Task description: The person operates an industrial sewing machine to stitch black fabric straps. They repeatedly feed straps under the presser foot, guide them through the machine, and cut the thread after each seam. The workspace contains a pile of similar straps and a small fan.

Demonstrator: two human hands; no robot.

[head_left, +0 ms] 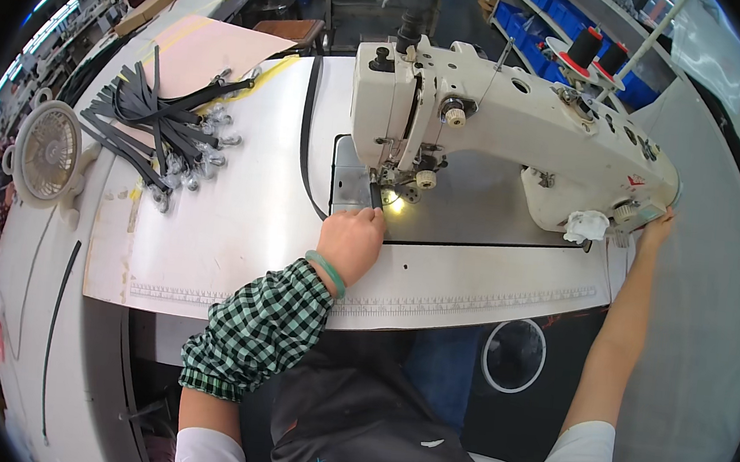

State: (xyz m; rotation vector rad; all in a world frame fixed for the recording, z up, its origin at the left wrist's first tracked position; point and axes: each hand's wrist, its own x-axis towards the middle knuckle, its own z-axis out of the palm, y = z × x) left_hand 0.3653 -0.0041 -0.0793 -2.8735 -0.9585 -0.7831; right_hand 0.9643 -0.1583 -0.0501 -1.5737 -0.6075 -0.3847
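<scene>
A white industrial sewing machine [524, 112] stands on the table, its small lamp lighting the needle area. My left hand [353, 240], with a green bangle and checked sleeve cover, is closed on a black strap [309, 127] just in front of the presser foot [378, 183]. From that hand the strap curves left and runs away over the far table edge. At the machine's right end, my right hand [658, 228] is curled on the handwheel [675, 191]; its fingers are partly hidden. A pile of short black straps with metal-looking ends [163, 117] lies left of the machine.
A small round fan [48, 155] stands at the far left, beside a loose dark cord [59, 339]. Pale pink sheet [219, 38] lies under part of the strap pile. Two black thread spools [585, 47] rise behind the machine. A printed ruler [398, 305] follows the near table edge.
</scene>
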